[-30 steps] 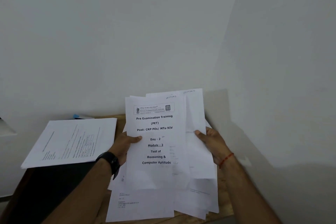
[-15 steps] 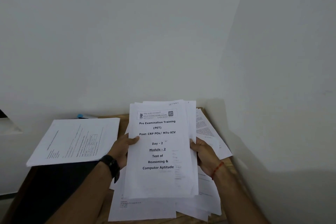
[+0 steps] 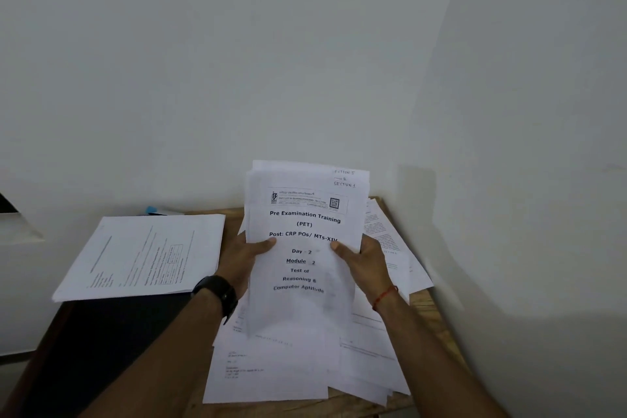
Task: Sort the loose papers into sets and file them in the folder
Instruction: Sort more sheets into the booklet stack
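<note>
Caller: Bundle (image 3: 302, 302) up off the desk (image 3: 431, 312), standing upright between two hands! Left hand (image 3: 244, 260) pinches one edge, right hand (image 3: 368, 263) the other, fingers (image 3: 267, 243) clamped on the paper with thumbs across the front page.

Analyst: And that front page reads clean. "Pre Examination Training (PET)", then "Post: CRP POs/ MTs-XIV", "Day - 2", "Module - 2", "Test of Reasoning & Computer Aptitude". Above the thumbs there's a header strip with a logo and a QR code, but its small print is too fine to read.

Caller: Anything handwritten?

Analyst: Yes, at the top corner above the right fingers: "SECTION 1" on one sheet and "ECTION 5" on the sheet behind. The line between them I can't make out.

Caller: So where does the job stand?

Analyst: Mid-sort, I'd say. One squared stack (image 3: 142, 254) lies well out past the left fingers, so at least one set looks made. Below and beyond the right fingers, loose sheets (image 3: 271, 370) fan across the desk, overlapping and unsorted.

Caller: And the filing?

Analyst: Nothing filed that I can see. The stack sits partly on a dark surface (image 3: 101, 332) under the left forearm. It may be the folder, but I can't tell. My read is that this bundle gets squared and set down as a second set, then the spread below needs working through.
</note>
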